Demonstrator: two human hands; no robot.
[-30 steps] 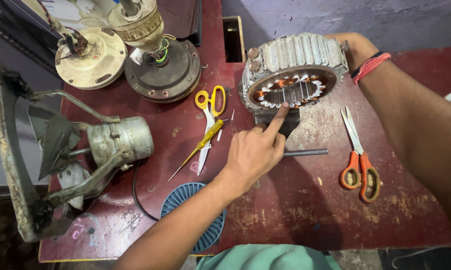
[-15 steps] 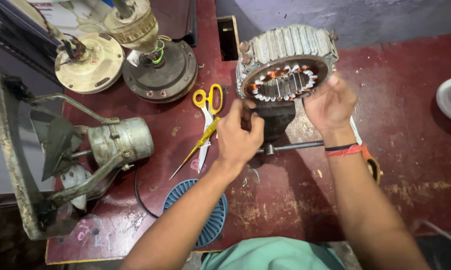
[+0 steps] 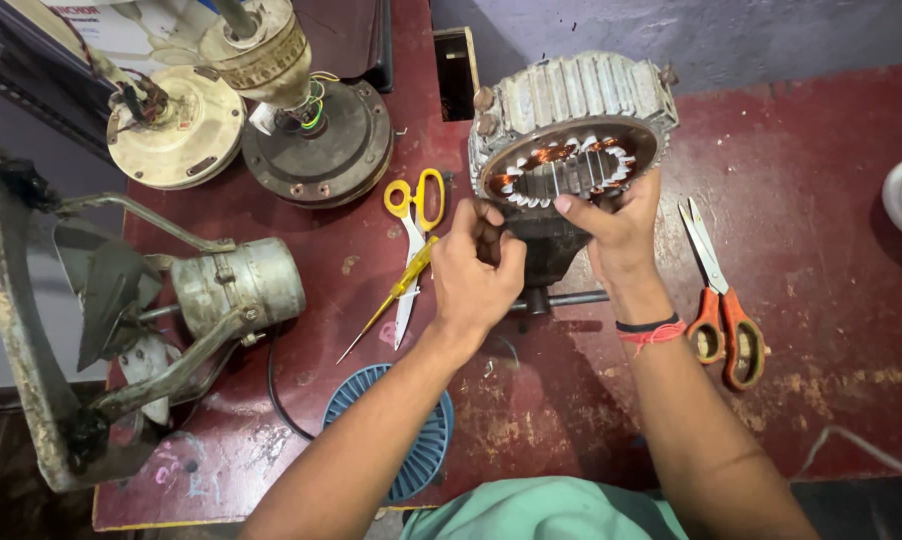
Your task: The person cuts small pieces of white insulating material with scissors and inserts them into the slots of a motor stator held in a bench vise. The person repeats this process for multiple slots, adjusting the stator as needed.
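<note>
Both your hands at the stator

Your right hand (image 3: 619, 232) grips the stator's (image 3: 571, 130) lower rim mid-bench (image 3: 821, 300); your left hand (image 3: 476, 268), fingers curled, pinches just beside it, near the yellow scissors (image 3: 416, 215).

stator (image 3: 571, 130) on table (image 3: 831, 330), scissors (image 3: 721, 300) right, screwdriver (image 3: 391, 295) left

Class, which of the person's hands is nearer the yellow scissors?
Left. The left hand sits just right of the yellow scissors; the right hand is farther right, on the stator.
</note>
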